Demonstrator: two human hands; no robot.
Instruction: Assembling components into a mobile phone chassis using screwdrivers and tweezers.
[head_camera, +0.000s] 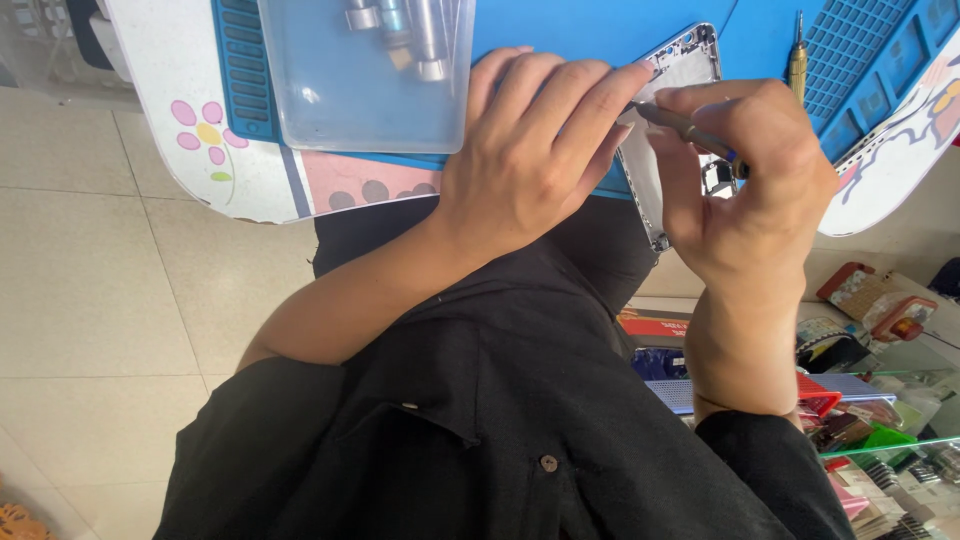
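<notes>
Two hands, one phone shell, perhaps one screwdriver

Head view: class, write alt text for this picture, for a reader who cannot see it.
Two bare hands work on an opened phone shell at the edge of a blue mat: the left hand steadies it, and the right hand holds a thin tool against it. A clear plastic tray lies on the mat, and a screwdriver lies to the right.

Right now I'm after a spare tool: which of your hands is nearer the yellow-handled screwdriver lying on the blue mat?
Right. The right hand sits just beside and below the yellow-handled screwdriver; the left hand is farther off, across the opened phone housing.
</notes>
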